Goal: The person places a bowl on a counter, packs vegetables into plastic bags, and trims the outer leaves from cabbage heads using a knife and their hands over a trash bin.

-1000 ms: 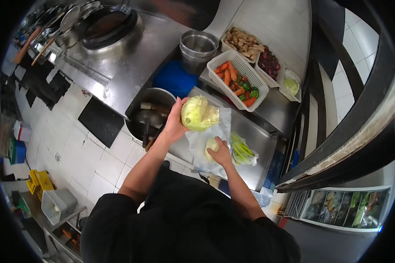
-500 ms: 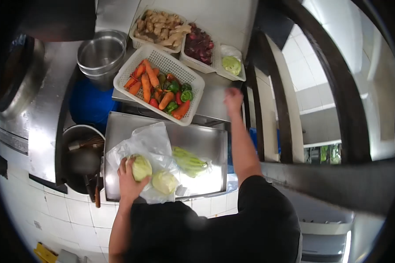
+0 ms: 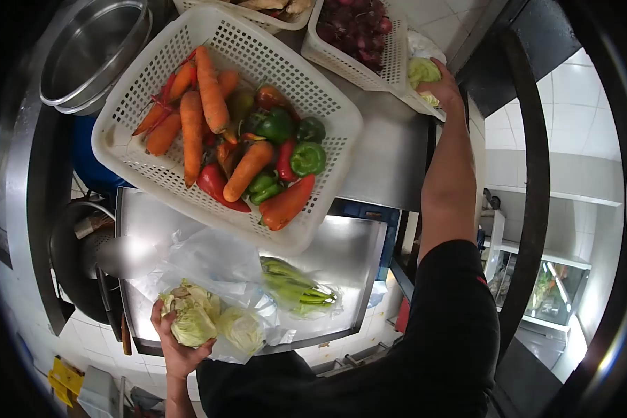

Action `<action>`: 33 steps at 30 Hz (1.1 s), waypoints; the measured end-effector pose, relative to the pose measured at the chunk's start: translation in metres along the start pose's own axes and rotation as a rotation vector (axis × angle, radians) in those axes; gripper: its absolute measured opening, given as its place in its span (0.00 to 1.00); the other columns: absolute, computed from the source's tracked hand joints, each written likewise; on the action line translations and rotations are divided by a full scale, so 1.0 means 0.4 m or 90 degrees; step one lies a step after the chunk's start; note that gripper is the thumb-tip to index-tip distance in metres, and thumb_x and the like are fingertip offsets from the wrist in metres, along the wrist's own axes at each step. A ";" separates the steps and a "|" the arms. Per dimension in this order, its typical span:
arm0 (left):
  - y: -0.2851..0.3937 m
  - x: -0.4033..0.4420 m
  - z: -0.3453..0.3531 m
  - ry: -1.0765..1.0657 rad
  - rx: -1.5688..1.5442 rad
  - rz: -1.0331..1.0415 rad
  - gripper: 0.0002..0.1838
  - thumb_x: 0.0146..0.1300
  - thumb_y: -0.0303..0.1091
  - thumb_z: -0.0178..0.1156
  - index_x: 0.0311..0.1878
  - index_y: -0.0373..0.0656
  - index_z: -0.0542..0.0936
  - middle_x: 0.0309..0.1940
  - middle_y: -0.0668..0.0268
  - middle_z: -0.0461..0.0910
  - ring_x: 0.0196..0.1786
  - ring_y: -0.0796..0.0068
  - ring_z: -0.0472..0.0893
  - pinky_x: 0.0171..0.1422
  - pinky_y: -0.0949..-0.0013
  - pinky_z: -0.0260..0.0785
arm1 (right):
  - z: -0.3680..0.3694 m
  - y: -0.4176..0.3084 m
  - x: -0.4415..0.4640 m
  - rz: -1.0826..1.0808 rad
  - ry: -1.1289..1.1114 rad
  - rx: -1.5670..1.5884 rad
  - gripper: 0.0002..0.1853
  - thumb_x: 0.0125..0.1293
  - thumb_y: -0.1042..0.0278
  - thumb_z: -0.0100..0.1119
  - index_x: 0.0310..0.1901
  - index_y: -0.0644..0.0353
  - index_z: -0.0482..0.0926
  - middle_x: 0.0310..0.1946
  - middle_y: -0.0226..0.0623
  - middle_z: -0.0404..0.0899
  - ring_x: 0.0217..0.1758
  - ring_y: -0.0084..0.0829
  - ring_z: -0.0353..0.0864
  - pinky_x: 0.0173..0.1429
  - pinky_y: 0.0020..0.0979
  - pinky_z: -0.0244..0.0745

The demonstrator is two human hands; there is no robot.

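My left hand (image 3: 173, 346) grips a pale green cabbage (image 3: 191, 315), its trimmed stem side showing, over the metal tray (image 3: 352, 245). Beside it, a second cabbage (image 3: 242, 329) sits in a clear plastic bag (image 3: 205, 256). Long green vegetables (image 3: 292, 282) lie wrapped in plastic on the tray. Far right, my right hand (image 3: 442, 88) reaches into a small white basket (image 3: 412, 97), its fingers curled over a piece of cabbage (image 3: 423, 72); part of that hold is hidden.
A large white basket (image 3: 334, 115) of carrots and peppers stands behind the tray. Behind it are a basket of red onions (image 3: 355, 31) and one of ginger (image 3: 275, 5). Steel bowls (image 3: 94, 52) and a pot with utensils (image 3: 83, 261) are at left; dark bars (image 3: 529, 160) at right.
My right hand has moved forward to the cabbage in the small basket. My left hand has turned its cabbage, showing the stem side. The view has shifted closer to the baskets.
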State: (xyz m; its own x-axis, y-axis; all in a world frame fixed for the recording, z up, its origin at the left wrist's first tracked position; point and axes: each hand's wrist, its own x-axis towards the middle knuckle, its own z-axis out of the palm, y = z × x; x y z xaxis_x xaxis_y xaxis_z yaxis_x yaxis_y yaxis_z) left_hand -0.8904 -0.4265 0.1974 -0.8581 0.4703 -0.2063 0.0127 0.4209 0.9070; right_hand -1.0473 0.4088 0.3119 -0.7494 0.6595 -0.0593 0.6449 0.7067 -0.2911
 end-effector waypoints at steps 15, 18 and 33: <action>0.014 0.032 -0.029 -0.018 -0.007 0.067 0.56 0.41 0.44 0.86 0.74 0.51 0.63 0.78 0.42 0.54 0.78 0.32 0.59 0.78 0.38 0.61 | 0.015 -0.216 -0.545 0.009 0.230 1.114 0.39 0.65 0.38 0.56 0.73 0.51 0.70 0.69 0.43 0.74 0.71 0.49 0.75 0.65 0.56 0.76; 0.057 0.028 -0.074 -0.054 0.021 0.069 0.55 0.43 0.45 0.85 0.75 0.48 0.65 0.79 0.42 0.54 0.78 0.33 0.59 0.79 0.38 0.59 | 0.115 -0.317 -0.610 -0.079 0.101 1.349 0.44 0.63 0.28 0.56 0.72 0.53 0.70 0.67 0.51 0.75 0.58 0.50 0.81 0.48 0.48 0.82; 0.143 -0.306 -0.549 0.153 -0.759 0.173 0.50 0.71 0.68 0.59 0.83 0.44 0.55 0.79 0.57 0.62 0.77 0.62 0.69 0.75 0.54 0.67 | 0.378 -1.344 -1.619 0.091 -0.723 1.161 0.38 0.76 0.31 0.40 0.74 0.52 0.71 0.71 0.43 0.75 0.70 0.46 0.78 0.75 0.52 0.72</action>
State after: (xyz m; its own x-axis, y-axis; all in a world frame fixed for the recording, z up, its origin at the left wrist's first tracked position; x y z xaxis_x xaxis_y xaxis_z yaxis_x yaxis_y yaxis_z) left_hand -0.8976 -0.6303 0.3550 -0.9744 0.2248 -0.0021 -0.1613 -0.6929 0.7028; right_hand -0.9316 -0.4369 0.3625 -0.9112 -0.2145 -0.3517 0.3855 -0.7448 -0.5447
